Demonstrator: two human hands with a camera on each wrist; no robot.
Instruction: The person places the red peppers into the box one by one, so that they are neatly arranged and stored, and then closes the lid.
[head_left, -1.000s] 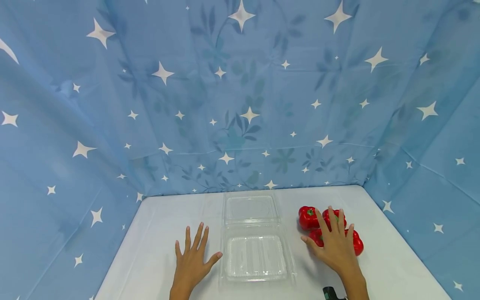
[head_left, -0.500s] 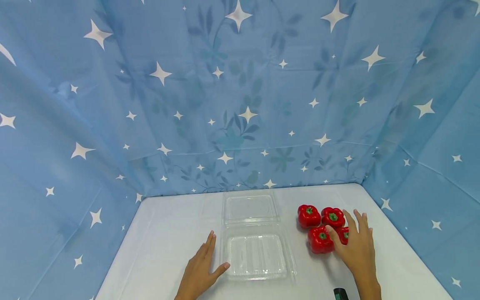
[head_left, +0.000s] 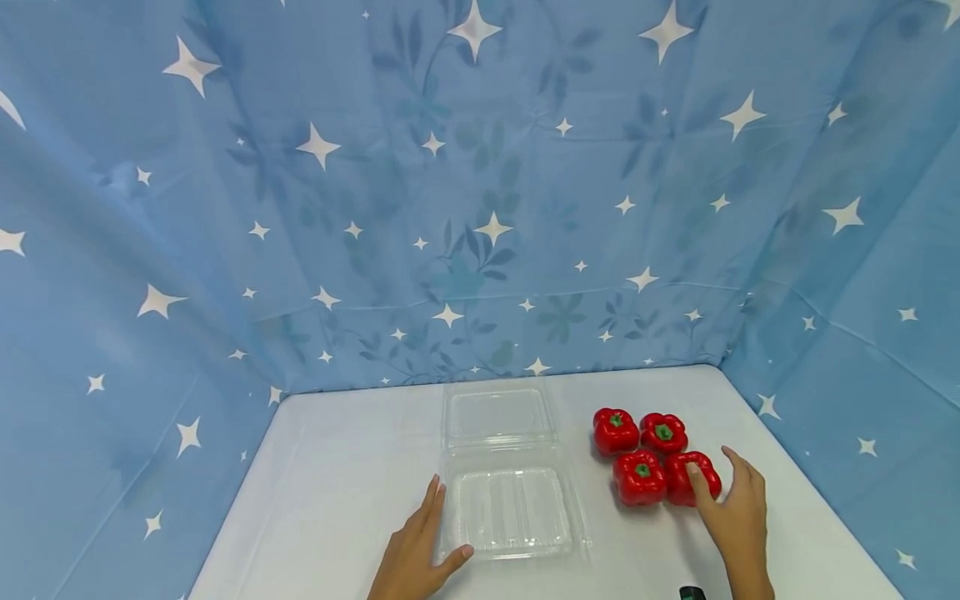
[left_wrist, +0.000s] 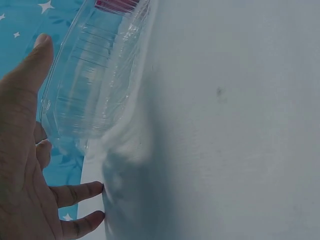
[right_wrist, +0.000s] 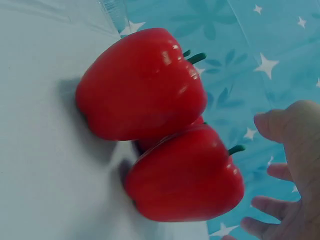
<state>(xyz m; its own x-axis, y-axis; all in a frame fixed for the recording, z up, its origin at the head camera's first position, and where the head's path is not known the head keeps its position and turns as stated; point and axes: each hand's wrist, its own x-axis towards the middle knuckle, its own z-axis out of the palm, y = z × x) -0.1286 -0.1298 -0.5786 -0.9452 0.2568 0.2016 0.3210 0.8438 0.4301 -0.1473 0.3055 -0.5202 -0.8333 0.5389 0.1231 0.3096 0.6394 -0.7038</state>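
Several red bell peppers [head_left: 640, 477] with green stems stand in a close cluster on the right of the white table. My right hand [head_left: 738, 517] is beside the front-right pepper [head_left: 697, 481], thumb and fingers spread and curved; the thumb overlaps it in the head view. In the right wrist view, a gap shows between the thumb [right_wrist: 270, 125] and the nearest pepper [right_wrist: 187, 180]. A clear plastic clamshell container [head_left: 517, 510] lies unfolded at the middle. My left hand [head_left: 416, 542] is at its left edge, fingers extended and thumb apart, holding nothing; contact with the container cannot be told.
The white table [head_left: 337, 467] has blue star-patterned curtain [head_left: 480, 275] along its back and sides. A small dark object [head_left: 692, 592] shows at the bottom edge near my right wrist.
My right hand has shifted right and toward me, from above the peppers to beside the front-right one. My left hand has moved right and nearer, to the container's edge. The peppers stay put.
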